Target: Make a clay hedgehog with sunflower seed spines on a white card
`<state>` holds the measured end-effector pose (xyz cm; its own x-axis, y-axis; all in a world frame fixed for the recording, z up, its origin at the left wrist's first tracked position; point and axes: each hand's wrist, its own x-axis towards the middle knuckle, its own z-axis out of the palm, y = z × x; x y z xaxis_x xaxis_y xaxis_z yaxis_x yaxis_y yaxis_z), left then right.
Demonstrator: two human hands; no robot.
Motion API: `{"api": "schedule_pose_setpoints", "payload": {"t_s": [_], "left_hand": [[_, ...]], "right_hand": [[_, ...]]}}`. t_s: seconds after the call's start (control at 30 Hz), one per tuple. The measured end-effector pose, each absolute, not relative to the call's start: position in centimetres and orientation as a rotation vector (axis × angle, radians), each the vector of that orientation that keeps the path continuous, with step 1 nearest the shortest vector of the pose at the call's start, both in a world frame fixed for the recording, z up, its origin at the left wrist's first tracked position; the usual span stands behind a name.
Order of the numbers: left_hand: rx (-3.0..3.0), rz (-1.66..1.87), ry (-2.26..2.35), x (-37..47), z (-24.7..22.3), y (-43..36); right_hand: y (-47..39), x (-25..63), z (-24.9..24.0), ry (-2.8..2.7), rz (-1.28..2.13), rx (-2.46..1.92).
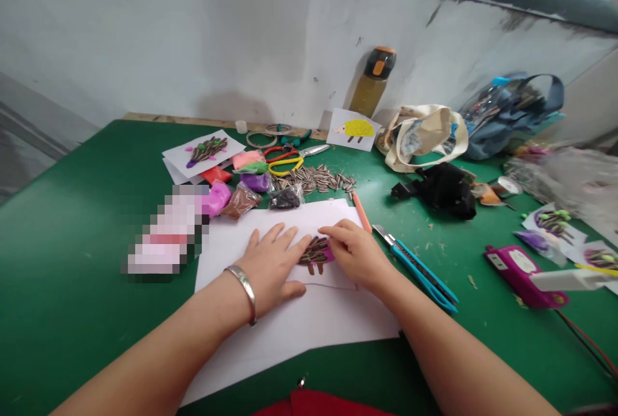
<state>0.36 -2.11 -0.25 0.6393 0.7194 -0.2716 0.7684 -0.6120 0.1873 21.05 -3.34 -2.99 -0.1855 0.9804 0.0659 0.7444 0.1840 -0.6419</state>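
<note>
My left hand (275,261), with a silver bracelet on the wrist, lies flat with fingers spread on white paper (226,351). Its fingertips reach the left side of a small animal figure (316,254), made of striped sunflower seeds over magenta clay with brown legs. At the figure's upper right is my right hand (355,252), index finger stretched out over the picture and the other fingers bent. Nothing shows in its grasp, though the thumb is hidden. Part of the figure is covered by my hands. Loose sunflower seeds (313,179) lie behind the paper.
Bagged coloured clay (241,200) and yellow-handled scissors (290,161) lie behind my hands. A blue utility knife (420,268) is to the right, near a magenta device (524,274). A finished seed picture (205,151), a bottle (371,84) and a cloth bag (425,139) stand farther back.
</note>
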Motion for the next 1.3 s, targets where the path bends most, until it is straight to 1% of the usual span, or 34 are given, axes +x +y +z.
{"api": "schedule_pose_setpoints", "payload": {"t_s": [0.4,0.67,0.87,1.07,1.3], "left_hand": [[2.555,-0.278,1.218,0.8,0.3,-2.1],[2.565,-0.261,1.222,0.6,-0.2,-2.2],[2.566,-0.2,1.2,0.4,0.0,-2.1],[2.548,-0.168,1.211,0.3,0.6,-2.0],[2.482,-0.237,1.304,0.2,0.9,-1.9]], "right_hand": [[-3.6,20.8,-2.9,-2.013,0.7,-1.659],[-3.7,20.8,-3.1,-1.988,0.696,-1.644],[-2.3,21.5,-2.0,-1.985,0.534,-1.678],[3.2,21.8,-0.2,-2.188,0.194,-1.872],[7.3,20.1,-1.6,-2.301,0.072,-1.953]]}}
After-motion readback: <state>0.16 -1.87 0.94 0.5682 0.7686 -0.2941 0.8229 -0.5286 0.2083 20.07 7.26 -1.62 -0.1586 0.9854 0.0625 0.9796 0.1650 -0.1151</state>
